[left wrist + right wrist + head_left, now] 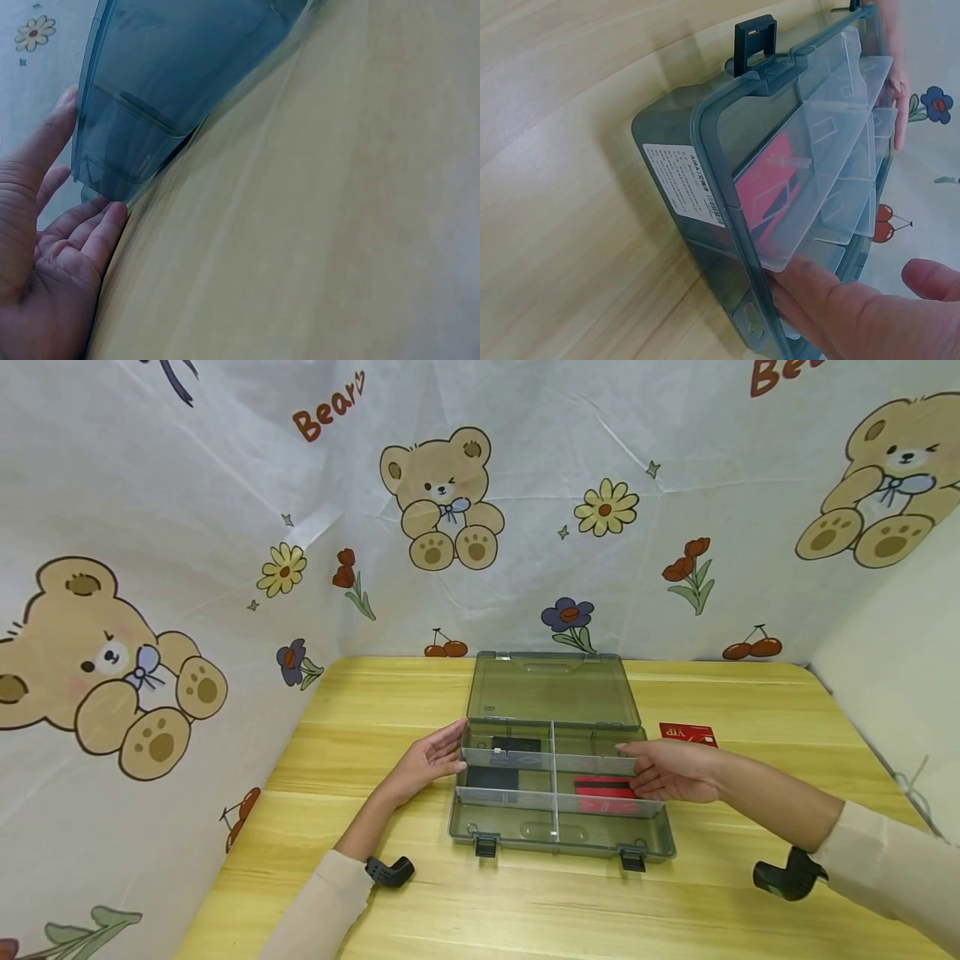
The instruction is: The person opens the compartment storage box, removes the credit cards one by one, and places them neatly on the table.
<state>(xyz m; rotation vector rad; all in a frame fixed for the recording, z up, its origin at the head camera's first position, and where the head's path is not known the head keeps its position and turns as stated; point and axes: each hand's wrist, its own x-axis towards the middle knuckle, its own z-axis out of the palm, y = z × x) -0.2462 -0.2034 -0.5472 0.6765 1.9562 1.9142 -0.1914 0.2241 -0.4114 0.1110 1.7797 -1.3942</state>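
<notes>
A grey-green see-through divider box (pixel 498 820) stands on the table with its lid (pixel 553 689) tipped back. My left hand (pixel 426 764) is at the box's left side, fingers fairly straight; in the left wrist view its fingertips touch the wall. Over the right side reaches my right hand (pixel 678 770), fingers dipping into the middle right compartment beside a red card (pixel 600 787) with a black stripe. Its thumb stands apart from the fingers (pixel 810 281) in the right wrist view. Fingertip contact with the card is partly hidden. Dark cards (pixel 491 778) lie in the left compartments.
A red VIP card (pixel 686 732) lies on the wooden table (pixel 570 910) behind my right hand. Clear dividers (pixel 555 777) split the box. Two dark latches (pixel 632 858) jut from its front edge. A bear-printed cloth (pixel 517 602) hangs behind the table.
</notes>
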